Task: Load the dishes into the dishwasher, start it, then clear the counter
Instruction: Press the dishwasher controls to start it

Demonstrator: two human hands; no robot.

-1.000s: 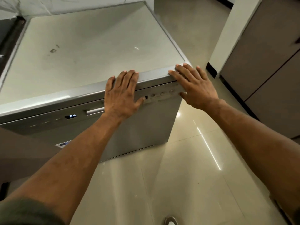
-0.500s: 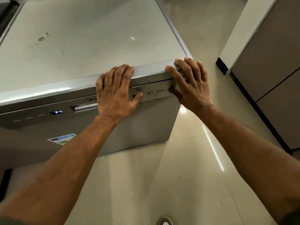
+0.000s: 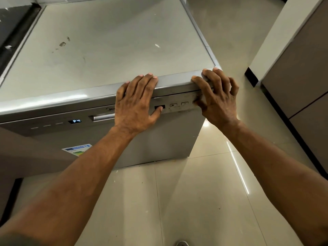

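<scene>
The right hand [image 3: 218, 100] at 2 o'clock has arched its fingers on the corner of the closed silver metal dishwasher [image 3: 159, 139] at 11 o'clock, grip clasping or not I cannot tell; the left hand [image 3: 134, 103] stays flat, grip wide, empty; starting looks near

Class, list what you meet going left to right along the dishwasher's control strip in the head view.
three dash marks → lit display → handle → left hand → two small buttons → right hand
</scene>
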